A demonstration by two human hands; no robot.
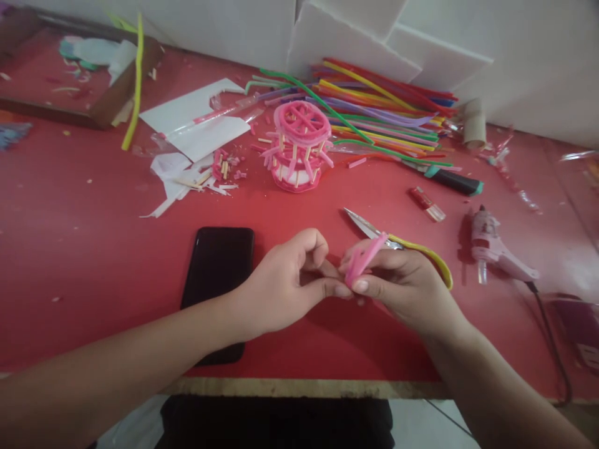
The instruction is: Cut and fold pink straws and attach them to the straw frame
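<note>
A short bent pink pipe cleaner (367,257) is pinched between the thumb and fingers of my right hand (405,290), its loop standing up. My left hand (285,280) meets it from the left, thumb and fingers closed at the pipe cleaner's lower end; the exact contact is partly hidden. Scissors (435,257) with yellow handles lie behind my right hand, blades pointing up and left. Beyond my hands stands a small round pink structure (302,128) of pipe cleaners and wooden sticks. A black phone (218,265) lies partly beneath my left forearm.
Many coloured pipe cleaners (388,106) are piled at the back. A utility knife (453,181), a small red-and-clear tube (427,204) and a pink glue gun (496,243) lie right. Paper (196,118), scraps (224,168) and a wooden frame (107,106) are left. White boards (350,37) lean behind.
</note>
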